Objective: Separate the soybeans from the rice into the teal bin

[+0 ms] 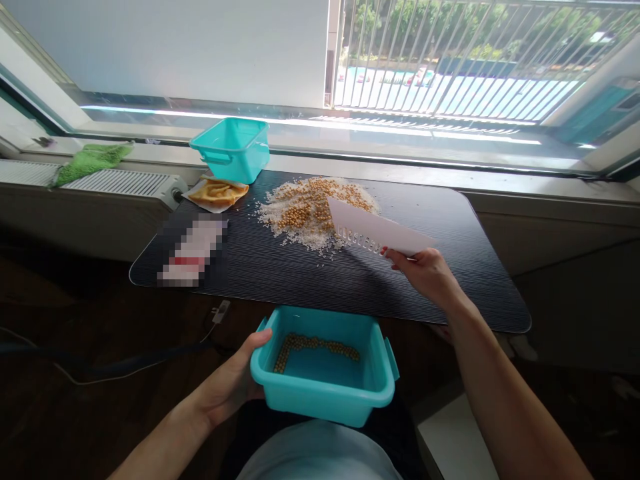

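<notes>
A teal bin is held by the left hand in front of the near edge of the dark surface, above the person's lap. The bin's left side is gripped, with the thumb laid on the rim and the other fingers partly hidden by the bin's outer wall. Inside, round tan beans are gathered in a bent line along the far and left parts of the floor, while the rest of the floor is left bare.

A white card is pinched near its right end by the right hand. A row of notches is cut along its lower edge, and it is held tilted, with its left end at the right side of a pile of mixed white grains and golden beans. Whether the pile is touched by the card cannot be told. Loose grains are scattered around the pile.

A second teal bin is placed at the far left of the surface, just behind a yellow cloth that is laid on a white sheet. Nearer the front, a flat item is blurred by pixelation. A green cloth is draped over the radiator by the window.
</notes>
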Demonstrator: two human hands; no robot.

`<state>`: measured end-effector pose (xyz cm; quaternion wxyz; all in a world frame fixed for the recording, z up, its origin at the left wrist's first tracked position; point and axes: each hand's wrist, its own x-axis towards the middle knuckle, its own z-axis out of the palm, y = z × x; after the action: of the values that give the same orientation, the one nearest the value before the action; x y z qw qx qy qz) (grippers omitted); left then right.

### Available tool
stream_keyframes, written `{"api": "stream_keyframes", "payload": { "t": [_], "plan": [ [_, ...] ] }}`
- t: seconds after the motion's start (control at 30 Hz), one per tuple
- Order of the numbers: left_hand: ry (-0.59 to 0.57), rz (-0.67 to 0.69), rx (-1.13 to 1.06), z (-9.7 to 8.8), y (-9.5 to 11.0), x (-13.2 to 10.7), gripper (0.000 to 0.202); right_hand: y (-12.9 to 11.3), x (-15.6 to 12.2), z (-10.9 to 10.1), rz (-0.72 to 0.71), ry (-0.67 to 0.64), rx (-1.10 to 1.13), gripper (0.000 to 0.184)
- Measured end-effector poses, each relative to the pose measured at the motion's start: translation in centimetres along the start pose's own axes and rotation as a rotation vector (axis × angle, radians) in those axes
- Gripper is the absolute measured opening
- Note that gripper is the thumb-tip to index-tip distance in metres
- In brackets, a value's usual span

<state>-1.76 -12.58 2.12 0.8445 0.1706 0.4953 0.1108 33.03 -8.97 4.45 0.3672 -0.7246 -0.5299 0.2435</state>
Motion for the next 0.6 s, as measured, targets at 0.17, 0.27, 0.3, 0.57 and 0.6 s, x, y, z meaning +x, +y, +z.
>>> {"api": "stream_keyframes", "payload": {
  "t": [0.17,0.27,0.3,0.57,0.6],
  "plan": [
    [0.007,0.005,0.004,-0.07,0.03,0.05,0.069,-0.36,0.64,0.5,-0.015,-0.016,0.023,0.036],
    [0.011,0.004,0.011,-0.03,0.13,0.06,0.069,-0.59,0.81,0.55,-0.035,-0.085,0.076,0.034],
    [0.01,0.004,0.009,-0.01,0.16,0.06,0.069,-0.62,0.8,0.53,-0.04,-0.106,0.099,0.034],
    [0.021,0.009,-0.007,0.1,0.21,0.12,0.07,-0.3,0.53,0.23,-0.023,-0.134,0.144,0.034],
    [0.021,0.006,-0.009,0.1,0.22,0.15,0.07,-0.37,0.47,0.19,-0.024,-0.136,0.158,0.035]
  ]
}}
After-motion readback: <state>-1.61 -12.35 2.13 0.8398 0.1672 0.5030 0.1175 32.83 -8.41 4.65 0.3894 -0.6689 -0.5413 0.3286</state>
